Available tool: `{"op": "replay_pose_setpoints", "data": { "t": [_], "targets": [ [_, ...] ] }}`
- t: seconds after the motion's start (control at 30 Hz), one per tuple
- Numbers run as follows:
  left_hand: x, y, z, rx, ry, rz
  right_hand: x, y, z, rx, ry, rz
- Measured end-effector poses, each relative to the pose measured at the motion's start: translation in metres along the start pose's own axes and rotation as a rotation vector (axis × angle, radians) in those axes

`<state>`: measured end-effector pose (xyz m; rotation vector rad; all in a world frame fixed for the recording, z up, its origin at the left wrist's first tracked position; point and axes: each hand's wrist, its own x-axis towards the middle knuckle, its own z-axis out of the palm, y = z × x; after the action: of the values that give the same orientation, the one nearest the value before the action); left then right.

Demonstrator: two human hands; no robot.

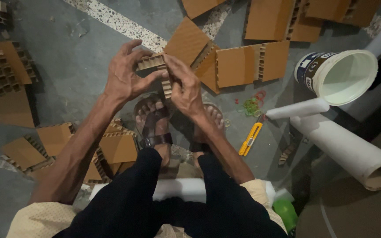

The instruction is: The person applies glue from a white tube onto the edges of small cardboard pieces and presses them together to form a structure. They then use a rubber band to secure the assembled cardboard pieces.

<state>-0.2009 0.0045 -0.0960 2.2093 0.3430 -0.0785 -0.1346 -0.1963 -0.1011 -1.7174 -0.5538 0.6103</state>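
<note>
My left hand and right hand meet above my sandalled feet, each with its grip closed on the same small honeycomb cardboard piece, fingers pinching its ribbed edges. Right of my feet on the grey floor lie a yellow utility knife and, just beyond it, a heap of coloured rubber bands. Farther right, a white bucket lies tipped beside a white tube, and flat cardboard pieces lie beyond my feet.

The single head-worn camera looks almost straight down from above the seated person, close over both raised hands, the knees and sandalled feet, taking in the grey floor on every side. No second view is present.
</note>
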Motion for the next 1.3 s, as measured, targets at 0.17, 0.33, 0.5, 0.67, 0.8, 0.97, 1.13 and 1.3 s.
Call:
{"op": "replay_pose_setpoints", "data": {
  "t": [0.17, 0.33, 0.5, 0.67, 0.8, 0.97, 1.13, 1.3],
  "targets": [
    [0.001, 0.004, 0.001, 0.054, 0.009, -0.024, -0.008, -0.001, -0.006, -0.094, -0.016, 0.014],
    [0.0, 0.004, -0.002, 0.049, 0.027, 0.006, -0.016, -0.005, -0.01, -0.088, -0.035, -0.015],
    [0.002, 0.006, -0.002, 0.003, 0.015, -0.024, -0.023, -0.006, -0.011, -0.153, -0.047, -0.01],
    [0.002, 0.007, -0.001, 0.014, 0.009, -0.027, -0.037, -0.004, -0.011, -0.145, -0.077, 0.008],
    [-0.001, 0.003, -0.001, 0.02, 0.019, -0.027, -0.046, -0.003, -0.012, -0.107, -0.086, 0.019],
    [-0.006, -0.011, -0.004, 0.08, 0.05, 0.096, -0.074, -0.006, -0.02, -0.071, -0.118, 0.13],
    [-0.013, -0.024, -0.007, -0.02, -0.029, 0.029, -0.113, -0.006, -0.046, -0.158, 0.013, 0.157],
    [-0.013, -0.028, -0.006, 0.129, -0.026, 0.045, -0.136, 0.005, -0.101, -0.715, 0.382, 0.252]
  ]
}}
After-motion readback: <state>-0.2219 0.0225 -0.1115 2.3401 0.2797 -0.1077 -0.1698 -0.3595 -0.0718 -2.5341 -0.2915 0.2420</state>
